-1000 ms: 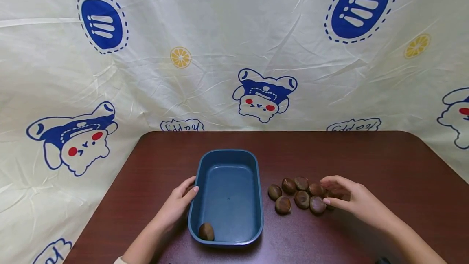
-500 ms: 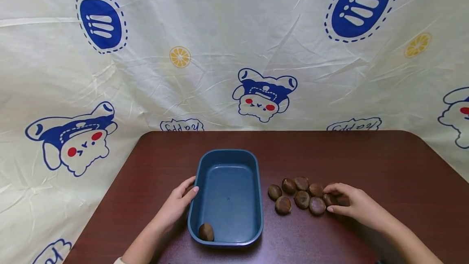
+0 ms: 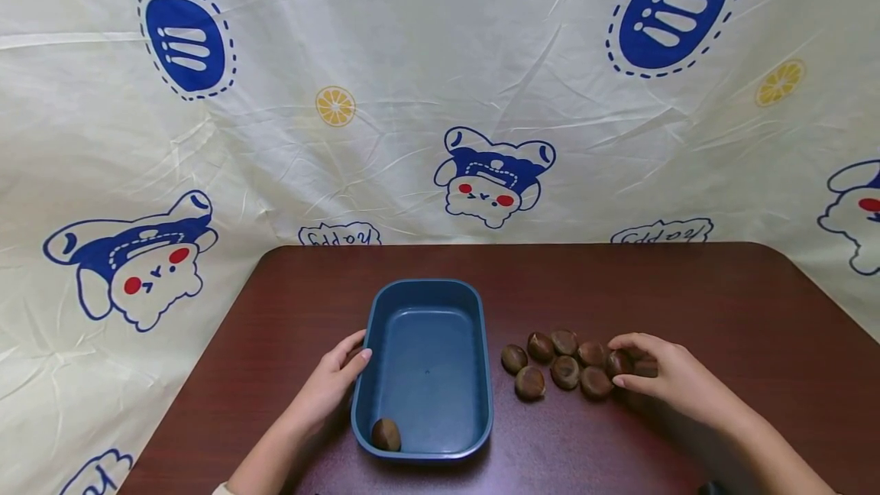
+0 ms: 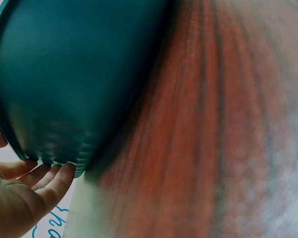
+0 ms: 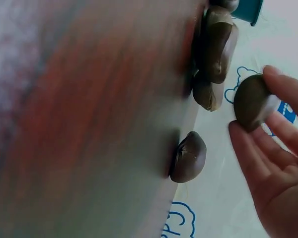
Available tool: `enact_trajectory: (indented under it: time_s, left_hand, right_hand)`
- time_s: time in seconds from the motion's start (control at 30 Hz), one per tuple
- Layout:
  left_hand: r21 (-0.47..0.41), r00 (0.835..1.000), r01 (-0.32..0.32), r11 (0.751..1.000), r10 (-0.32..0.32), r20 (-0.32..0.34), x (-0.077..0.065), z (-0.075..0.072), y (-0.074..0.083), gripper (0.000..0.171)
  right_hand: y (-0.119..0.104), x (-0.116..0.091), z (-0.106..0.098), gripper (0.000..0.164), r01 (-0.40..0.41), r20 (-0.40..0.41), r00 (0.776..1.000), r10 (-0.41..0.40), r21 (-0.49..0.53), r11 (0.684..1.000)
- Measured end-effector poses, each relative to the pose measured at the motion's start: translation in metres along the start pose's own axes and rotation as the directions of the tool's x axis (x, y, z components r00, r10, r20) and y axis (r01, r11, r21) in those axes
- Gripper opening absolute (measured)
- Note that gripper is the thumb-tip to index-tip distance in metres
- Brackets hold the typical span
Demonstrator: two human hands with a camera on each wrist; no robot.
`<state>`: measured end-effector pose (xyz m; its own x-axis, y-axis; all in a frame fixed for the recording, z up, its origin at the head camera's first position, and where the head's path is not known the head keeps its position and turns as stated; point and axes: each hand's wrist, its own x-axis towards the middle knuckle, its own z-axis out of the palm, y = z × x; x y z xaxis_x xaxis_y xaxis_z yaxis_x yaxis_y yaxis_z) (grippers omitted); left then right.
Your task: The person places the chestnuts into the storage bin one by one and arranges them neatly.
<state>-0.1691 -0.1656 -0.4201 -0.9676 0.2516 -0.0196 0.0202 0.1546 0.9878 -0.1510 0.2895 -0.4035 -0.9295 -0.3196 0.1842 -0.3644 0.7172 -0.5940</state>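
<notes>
A blue plastic box (image 3: 429, 357) stands on the dark wooden table, one chestnut (image 3: 386, 435) in its near left corner. My left hand (image 3: 328, 384) holds the box's left side, thumb at the rim and fingers against the outer wall; the left wrist view has those fingertips (image 4: 64, 171) on the ridged wall. To the right of the box lies a loose group of several chestnuts (image 3: 565, 372). At that group's right end, my right hand (image 3: 670, 373) pinches a chestnut (image 5: 252, 102) between thumb and fingertips, raised off the table in the right wrist view.
A single chestnut (image 5: 188, 157) lies on the table near the right hand, apart from the row of chestnuts (image 5: 218, 49). Behind the table (image 3: 722, 296) hangs a pale printed cloth (image 3: 399, 174).
The right hand dipped slightly at the right end of the group, then came up a little with a chestnut between its fingertips. The left hand and the box have stayed in place.
</notes>
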Motion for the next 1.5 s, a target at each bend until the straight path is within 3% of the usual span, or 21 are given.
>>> enact_trajectory:
  time_s: [0.13, 0.37, 0.6, 0.9, 1.07, 1.33, 1.5]
  left_hand:
    - [-0.001, 1.0, -0.001, 1.0, 0.001, 0.004, 0.0, 0.0, 0.0, 0.047]
    - [-0.021, 1.0, -0.003, 1.0, 0.004, 0.017, 0.0, 0.0, 0.001, 0.047]
    - [-0.018, 1.0, -0.003, 1.0, 0.003, 0.018, 0.0, 0.0, 0.001, 0.047]
    - [-0.037, 1.0, 0.004, 0.999, -0.003, 0.026, 0.001, 0.001, 0.001, 0.047]
    - [-0.034, 1.0, 0.01, 0.999, -0.009, 0.017, 0.002, 0.001, 0.001, 0.047]
    - [-0.013, 1.0, 0.011, 1.0, -0.01, 0.024, 0.001, 0.0, 0.002, 0.049]
    - [-0.02, 0.999, 0.004, 1.0, -0.003, 0.04, 0.0, -0.002, 0.003, 0.049]
  right_hand:
    - [-0.009, 0.005, -0.003, 0.04, -0.013, -0.023, 1.0, 0.014, 0.053, 0.999]
    - [-0.029, 0.025, -0.002, 0.038, 0.06, -0.055, 0.997, -0.052, 0.157, 0.986]
    - [-0.061, 0.052, 0.012, 0.038, 0.133, 0.001, 0.99, -0.14, 0.291, 0.947]
    - [-0.109, 0.081, 0.046, 0.042, 0.178, 0.114, 0.962, -0.249, 0.433, 0.884]
    - [-0.129, 0.095, 0.07, 0.04, 0.21, 0.169, 0.935, -0.31, 0.44, 0.873]
    - [-0.161, 0.118, 0.107, 0.04, 0.24, 0.305, 0.86, -0.409, 0.465, 0.852]
    - [-0.171, 0.126, 0.126, 0.041, 0.237, 0.375, 0.825, -0.423, 0.451, 0.861]
